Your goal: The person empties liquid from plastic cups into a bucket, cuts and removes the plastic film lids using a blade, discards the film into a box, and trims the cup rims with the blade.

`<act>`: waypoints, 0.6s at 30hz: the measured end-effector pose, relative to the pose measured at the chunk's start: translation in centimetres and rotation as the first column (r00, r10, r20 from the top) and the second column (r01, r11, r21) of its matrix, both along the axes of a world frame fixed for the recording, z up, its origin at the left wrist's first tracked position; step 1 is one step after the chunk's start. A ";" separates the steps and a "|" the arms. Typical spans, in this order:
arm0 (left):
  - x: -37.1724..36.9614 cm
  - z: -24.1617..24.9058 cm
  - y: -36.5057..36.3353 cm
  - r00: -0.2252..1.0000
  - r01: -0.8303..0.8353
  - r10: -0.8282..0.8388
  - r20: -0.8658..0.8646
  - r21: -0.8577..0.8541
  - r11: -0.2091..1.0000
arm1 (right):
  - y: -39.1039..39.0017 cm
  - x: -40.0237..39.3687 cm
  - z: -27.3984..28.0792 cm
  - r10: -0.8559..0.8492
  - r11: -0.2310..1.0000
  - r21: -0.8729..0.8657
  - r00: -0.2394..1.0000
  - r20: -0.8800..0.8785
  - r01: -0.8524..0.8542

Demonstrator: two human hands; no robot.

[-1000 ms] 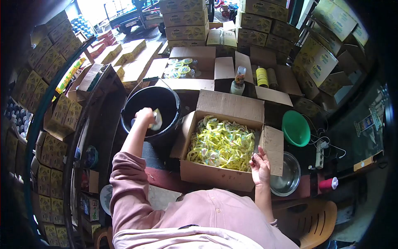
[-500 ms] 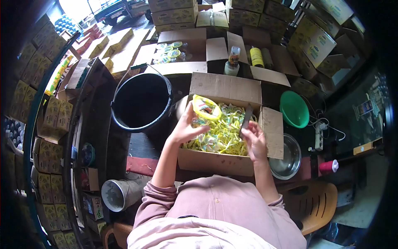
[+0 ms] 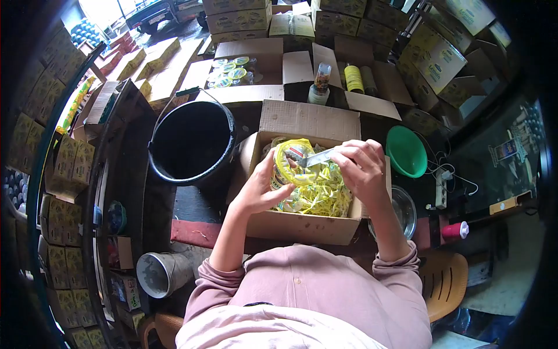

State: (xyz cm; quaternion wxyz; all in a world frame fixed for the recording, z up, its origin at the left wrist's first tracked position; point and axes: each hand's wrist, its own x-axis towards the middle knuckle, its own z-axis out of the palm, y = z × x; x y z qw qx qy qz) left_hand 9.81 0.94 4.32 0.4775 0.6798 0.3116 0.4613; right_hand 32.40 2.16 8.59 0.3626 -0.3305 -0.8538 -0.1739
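My left hand [image 3: 259, 191] is wrapped around the side of a clear plastic tub with a yellow rim [image 3: 293, 180], its top tilted toward the right. In my right hand [image 3: 365, 170] a flat metal blade [image 3: 318, 157] is pinched, its tip overlapping the tub's top inside the yellow rim. Both hands are over an open cardboard box [image 3: 299, 228]. A tangle of yellow plastic strips [image 3: 328, 195] and clear scraps fills the box below them.
A large black bucket [image 3: 229, 152] stands left of the box. On the right are a green bowl [image 3: 407, 152], a metal bowl [image 3: 405, 212], a power strip [image 3: 442, 189] and a pink thread spool [image 3: 453, 231]. Behind, a carton holds several yellow-rimmed tubs [image 3: 237, 73].
My right hand has moved left and up, bringing the blade from the box's right side to the tub's top. My left hand still holds the tub, now turned more toward the blade.
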 end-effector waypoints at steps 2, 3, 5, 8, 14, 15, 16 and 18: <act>-0.1 -0.2 -0.4 1.000 -0.009 0.009 0.013 -0.009 1.000 | 0.3 -0.2 -0.1 0.037 0.999 0.015 0.999 0.008 -0.037; -0.1 -0.3 -0.4 1.000 -0.015 0.015 0.019 -0.012 1.000 | 0.4 -0.3 -0.1 0.056 0.998 0.023 0.998 0.011 -0.056; -0.3 -0.1 -0.3 1.000 0.009 -0.009 -0.013 0.004 1.000 | 0.6 -0.4 0.0 0.079 0.997 0.022 0.997 0.018 -0.079; -0.2 0.7 -0.4 0.994 -0.016 0.021 -0.109 0.047 0.999 | 0.6 -0.5 0.2 0.106 0.994 0.022 0.994 0.034 -0.107; 0.6 1.0 -0.6 0.946 -0.183 0.210 -0.246 0.126 0.975 | 0.7 -0.5 0.0 0.190 0.981 0.012 0.973 0.127 -0.193; 0.4 0.8 -0.5 0.926 -0.178 0.222 -0.306 0.167 0.970 | 1.0 -0.5 0.0 0.213 0.976 0.014 0.969 0.122 -0.216; 0.4 0.9 -0.5 0.942 -0.151 0.189 -0.279 0.151 0.977 | 1.1 -0.5 0.0 0.234 0.971 0.014 0.965 0.118 -0.237; 0.2 1.1 -0.4 0.959 -0.106 0.136 -0.248 0.132 0.986 | 1.4 -0.5 0.2 0.277 0.960 0.007 0.954 0.111 -0.280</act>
